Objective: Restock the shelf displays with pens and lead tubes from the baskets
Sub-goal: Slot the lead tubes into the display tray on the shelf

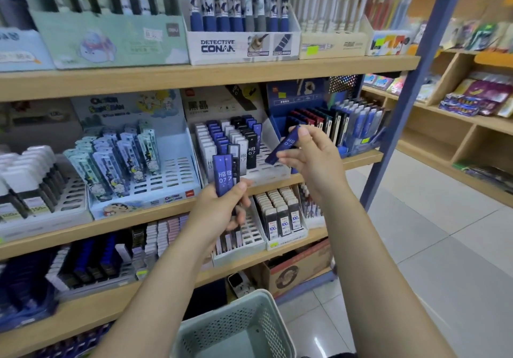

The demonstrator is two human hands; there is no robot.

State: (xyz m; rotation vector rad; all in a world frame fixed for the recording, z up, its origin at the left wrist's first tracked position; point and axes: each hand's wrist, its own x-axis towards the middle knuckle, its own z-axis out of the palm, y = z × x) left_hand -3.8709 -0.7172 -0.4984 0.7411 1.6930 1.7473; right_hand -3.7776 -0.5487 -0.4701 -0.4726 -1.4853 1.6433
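Where your view begins, nearest you, a pale green plastic basket (236, 327) sits low on the tiled floor, its walls perforated with small holes and its rim smooth and rounded. Above it your two bare forearms reach up toward the shelves. Your left hand (222, 207) is raised with the thumb on top and the fingers curled around a small bundle of flat rectangular lead tubes (225, 173), held upright; two glossy blue ones marked HB 0.7 face you, with one dark one behind, and more may be hidden. Your right hand (311, 155) is higher and to the right, pinching a single blue lead tube (283, 145) between thumb and fingertips, tilted with its lower end pointing left toward the display. Just beyond both hands, on the middle wooden shelf (361, 159), stands a white cardboard display tray (274, 173) with a slotted plastic grid, partly filled with upright blue, black and white tubes. Farther up, a white box of pens printed Detective Conan (241, 48) rests on the upper shelf.
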